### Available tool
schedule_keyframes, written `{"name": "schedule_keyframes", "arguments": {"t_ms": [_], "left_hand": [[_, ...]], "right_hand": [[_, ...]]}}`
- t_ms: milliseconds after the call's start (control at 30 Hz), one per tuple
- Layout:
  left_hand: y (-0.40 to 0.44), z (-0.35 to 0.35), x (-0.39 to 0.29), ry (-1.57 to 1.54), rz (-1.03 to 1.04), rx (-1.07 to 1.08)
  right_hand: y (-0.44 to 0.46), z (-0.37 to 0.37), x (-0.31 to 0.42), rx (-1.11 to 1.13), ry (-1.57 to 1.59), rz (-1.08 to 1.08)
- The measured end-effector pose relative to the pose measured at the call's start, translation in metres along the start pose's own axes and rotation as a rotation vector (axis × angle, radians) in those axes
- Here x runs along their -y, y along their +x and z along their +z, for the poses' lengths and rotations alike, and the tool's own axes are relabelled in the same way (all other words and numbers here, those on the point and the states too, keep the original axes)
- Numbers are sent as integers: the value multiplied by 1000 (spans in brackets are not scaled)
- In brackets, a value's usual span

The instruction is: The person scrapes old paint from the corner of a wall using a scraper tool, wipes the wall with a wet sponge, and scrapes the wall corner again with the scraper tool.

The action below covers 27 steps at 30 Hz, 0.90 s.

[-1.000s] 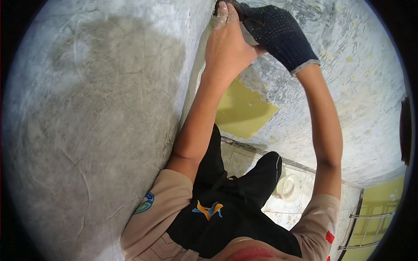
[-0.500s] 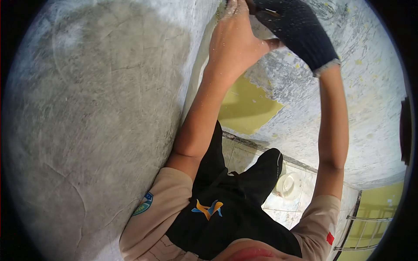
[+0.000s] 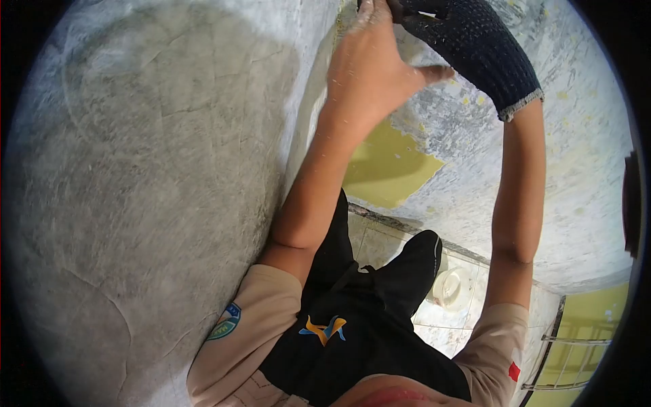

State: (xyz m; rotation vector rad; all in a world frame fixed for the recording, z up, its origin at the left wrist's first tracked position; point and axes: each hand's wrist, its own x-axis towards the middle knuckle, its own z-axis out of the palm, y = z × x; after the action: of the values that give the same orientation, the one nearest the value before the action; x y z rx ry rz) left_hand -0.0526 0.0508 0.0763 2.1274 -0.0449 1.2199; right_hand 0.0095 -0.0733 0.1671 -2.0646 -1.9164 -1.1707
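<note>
My left hand point(image 3: 369, 74) is bare, dusted with white powder, and raised to the top edge of the view. Its thumb sticks out toward the right; the other fingers are held together against a dark object point(image 3: 395, 9), and their tips are cut off. My right hand point(image 3: 468, 47) wears a dark knitted glove with a pale cuff and is closed around something at the same spot. The frame edge hides most of that object, so I cannot make out its kind. Both hands are close to a wall point(image 3: 468, 142) with patchy grey-white plaster and a bare olive-yellow patch point(image 3: 390, 166).
A cracked grey wall point(image 3: 169, 203) stands close along my left side. On the tiled floor point(image 3: 434, 319) by my foot is a round whitish container point(image 3: 451, 288). Metal bars point(image 3: 576, 341) show before a yellow wall at the lower right. A dark brown edge point(image 3: 631, 203) is at far right.
My gloved right hand has shifted slightly right and down, and its wrist has turned a little. My left hand has moved slightly, its thumb reaching farther right. Fine specks appear around the hands.
</note>
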Motion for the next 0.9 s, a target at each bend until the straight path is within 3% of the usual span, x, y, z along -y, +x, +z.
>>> {"name": "schedule_keyframes", "arguments": {"t_ms": [33,67,100,167,200,233,300,367,433,467,700,900], "left_hand": [[-1,4,0,-12,-18,-8],[-1,4,2,-16,-21,-5],[0,3,6,31,-1,-13],[-4,4,8,79,15,-17],[-4,-2,0,2,-52,64],[-2,-6,-5,-78,-113,137],[-5,-2,-1,-20,-57,56],[-6,0,1,41,3,-14],[-5,-3,4,-67,1,68],[-4,-4,6,-62,2,54],[-12,10,15,-39,57,-101],[-8,6,13,-31,52,-21]], "right_hand": [[2,-1,1,82,26,173],[5,7,5,-39,-199,-78],[4,5,6,-35,-198,-73],[4,-6,9,162,246,316],[8,-14,8,278,239,423],[5,-6,2,275,233,414],[-11,22,-13,-99,-118,-96],[-5,10,-4,-90,-10,-47],[7,-12,12,301,253,424],[-3,4,0,124,-59,3],[-12,20,-12,128,189,317],[-12,17,-13,144,2,209]]}}
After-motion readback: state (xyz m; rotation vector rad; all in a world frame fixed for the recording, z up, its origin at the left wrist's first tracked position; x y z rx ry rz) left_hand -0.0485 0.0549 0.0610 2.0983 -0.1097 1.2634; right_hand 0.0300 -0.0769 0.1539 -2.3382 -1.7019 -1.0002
